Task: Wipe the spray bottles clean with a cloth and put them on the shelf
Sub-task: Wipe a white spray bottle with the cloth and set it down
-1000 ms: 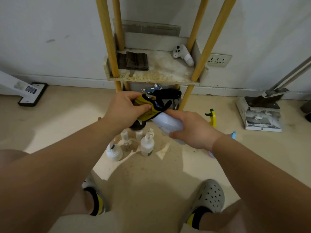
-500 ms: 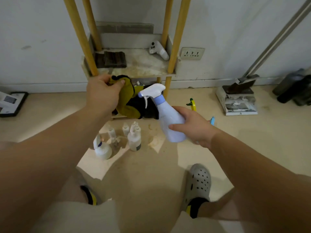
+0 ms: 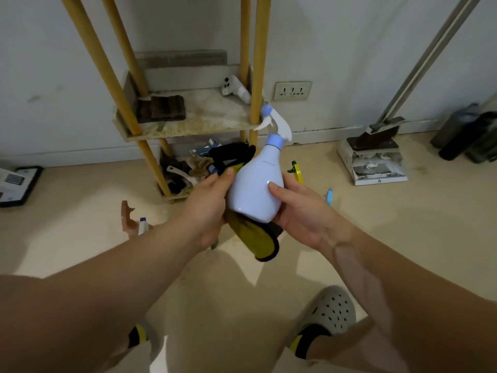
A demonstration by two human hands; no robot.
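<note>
Now we have the cloth (image 3: 255, 238) back against the spray bottle (image 3: 255, 189): half a second ago our left hand (image 3: 208, 208) held the yellow cloth up and well apart from the bottle, near the shelf post, and our right hand (image 3: 301, 208) alone held the bottle out. Since then the left hand has come in, and the cloth now lies under and behind the bottle's left side, with a fold hanging below its base. The bottle has also turned: its nozzle pointed left before, and it now points up and away from us.

We judge that the head is done and the wipe has passed to the body, so this bottle is close to ready for the shelf (image 3: 188, 125), which it has not yet reached.

The bottle is in the air between our two hands, in front of the shelf's lower tier. Its long axis runs from the base, low and near us, up to the trigger head (image 3: 277, 122), tilted a little right; the head overlaps the right front post (image 3: 259, 63).

Our left hand grips the cloth, thumb pressed to the bottle's side. Our right hand curls round the bottle's right flank, thumb on its front.
</note>
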